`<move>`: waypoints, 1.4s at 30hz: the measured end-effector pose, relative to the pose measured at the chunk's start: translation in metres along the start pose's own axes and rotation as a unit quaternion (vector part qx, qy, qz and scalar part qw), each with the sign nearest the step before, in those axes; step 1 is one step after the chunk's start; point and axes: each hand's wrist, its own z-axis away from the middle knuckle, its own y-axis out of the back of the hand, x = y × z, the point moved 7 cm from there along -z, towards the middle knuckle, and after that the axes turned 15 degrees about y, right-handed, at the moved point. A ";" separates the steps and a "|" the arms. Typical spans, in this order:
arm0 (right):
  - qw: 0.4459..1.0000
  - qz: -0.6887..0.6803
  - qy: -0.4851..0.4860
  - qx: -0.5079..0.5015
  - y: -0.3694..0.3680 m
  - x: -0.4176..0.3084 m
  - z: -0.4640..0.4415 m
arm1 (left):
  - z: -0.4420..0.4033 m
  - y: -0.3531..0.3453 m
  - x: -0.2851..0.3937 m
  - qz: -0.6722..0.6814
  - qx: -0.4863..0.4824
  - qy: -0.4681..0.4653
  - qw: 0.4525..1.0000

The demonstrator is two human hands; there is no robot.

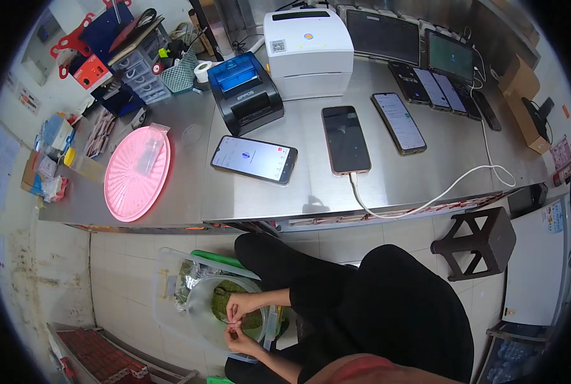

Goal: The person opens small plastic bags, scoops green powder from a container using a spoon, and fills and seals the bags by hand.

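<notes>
Right hand (238,305) and left hand (239,340) meet over the tub (200,315). The fingers of each are pressed together at the tips; whether they pinch anything between them cannot be told. The green matter (220,299) lies in the tub, directly below the right hand. The tub stands low beside the person's legs, near a foil bag (202,271). Above, the desk (192,200) carries a pink lid (132,182), phones and a white printer (311,64).

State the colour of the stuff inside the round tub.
The stuff in the round tub is mossy green, best seen in the head view.
</notes>
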 end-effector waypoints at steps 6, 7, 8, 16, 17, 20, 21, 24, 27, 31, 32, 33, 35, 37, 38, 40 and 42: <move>0.968 0.205 0.104 0.101 -0.009 -0.026 0.010 | -0.005 -0.015 -0.034 0.150 -0.066 -0.013 0.986; 0.957 0.235 0.123 0.118 -0.012 -0.029 0.011 | -0.001 -0.017 -0.031 0.140 -0.043 0.008 0.989; 0.945 0.263 0.140 0.134 -0.014 -0.032 0.014 | 0.003 -0.025 -0.026 0.137 -0.043 0.013 0.990; 0.975 0.122 0.168 0.079 0.006 -0.020 -0.004 | 0.009 -0.015 0.001 -0.081 0.082 -0.107 0.988; 0.975 0.131 0.168 0.060 0.008 -0.024 -0.005 | 0.008 -0.016 0.000 0.090 -0.004 0.012 0.996; 0.989 0.075 0.123 0.021 -0.006 -0.069 -0.001 | 0.007 -0.015 -0.016 0.350 -0.095 0.197 0.911; 0.997 0.009 0.079 0.006 -0.014 -0.081 0.002 | 0.006 -0.018 -0.020 0.400 -0.183 0.200 0.876; 0.987 0.148 0.020 -0.052 -0.017 -0.095 0.003 | -0.007 -0.013 -0.036 0.448 -0.258 0.222 0.827; 0.952 0.281 0.110 -0.058 -0.007 -0.058 -0.001 | -0.013 0.027 -0.056 0.131 -0.068 0.175 0.974; 0.846 0.502 0.010 -0.179 -0.024 -0.068 0.003 | -0.001 0.025 0.036 -0.151 -0.041 -0.106 0.982; 0.846 0.500 0.009 -0.185 -0.026 -0.061 0.002 | 0.003 0.022 0.052 -0.218 -0.092 -0.157 0.959; 0.830 0.512 -0.014 -0.219 -0.034 -0.057 0.001 | 0.007 0.023 0.048 -0.241 -0.084 -0.153 0.955; 0.813 0.519 -0.019 -0.263 -0.049 -0.049 -0.004 | 0.008 0.029 0.035 -0.269 -0.068 -0.128 0.952; 0.831 0.492 0.055 -0.254 -0.053 -0.046 -0.017 | 0.000 0.030 0.016 -0.239 -0.090 -0.096 0.962; 0.846 0.469 0.106 -0.232 -0.057 -0.044 -0.026 | -0.006 0.039 0.010 -0.191 -0.072 -0.083 0.975; 0.925 0.373 0.016 -0.065 -0.045 -0.026 -0.049 | -0.018 0.064 -0.007 -0.098 -0.033 -0.046 0.994; 0.884 0.466 -0.015 -0.011 -0.022 -0.002 -0.075 | -0.027 0.089 -0.022 0.069 -0.026 0.031 0.997</move>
